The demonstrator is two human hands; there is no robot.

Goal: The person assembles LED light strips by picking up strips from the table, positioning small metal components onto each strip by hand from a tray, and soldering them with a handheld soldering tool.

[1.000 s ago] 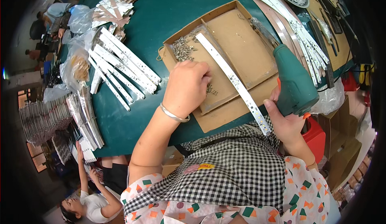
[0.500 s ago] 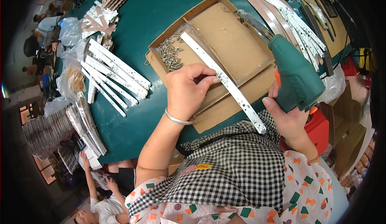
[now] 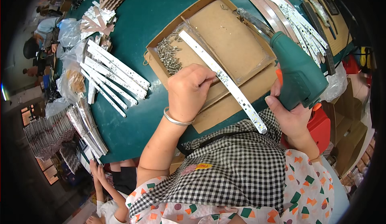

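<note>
My left hand (image 3: 189,88) pinches the edge of a narrow white LED strip (image 3: 233,89), which slants over a shallow cardboard tray (image 3: 237,28). The strip's lower end reaches close to my checked apron. Small silver screws (image 3: 169,55) lie heaped in the tray's left compartment, just beyond my left hand. Wrapped around the handle of a green power screwdriver (image 3: 299,73) is my right hand (image 3: 293,121), its thumb showing on the near side. The tool's nose points up and away over the tray's right side, apart from the strip.
Bundles of white LED strips (image 3: 116,73) lie on the green table (image 3: 132,26) to the left; more strips (image 3: 299,26) lie at the far right beside hand tools. A red object (image 3: 319,129) stands beneath my right wrist. Another person's hands (image 3: 96,169) are at the lower left.
My left hand has rolled so its fingers curl in more at the strip. The screwdriver has shifted slightly right. The other person's hands have come together near the stacked strips.
</note>
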